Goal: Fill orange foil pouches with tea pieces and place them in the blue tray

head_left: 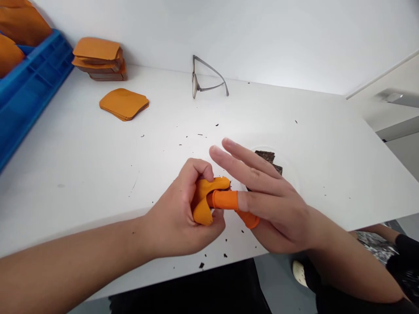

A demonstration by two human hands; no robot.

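My left hand [183,213] is wrapped round a curled orange leather-like piece [203,192], which gapes open towards the right. Orange finger cots [225,200] cover the index finger and thumb of my right hand [278,200]. That index finger reaches into the gap of the piece, with the thumb close under it; their tips are partly hidden. The other right fingers stretch out above. Behind the right hand, dark flaky pieces [266,155] lie on what looks like a clear dish, partly covered by the hand.
A stack of orange pieces [98,50] stands by the wall, with a smaller flat stack [122,103] before it. At the left is a blue crate [39,65] holding more. Glasses [195,83] rest near the wall. Dark crumbs dot the white table [81,152]. Another person's arm [376,230] shows at right.
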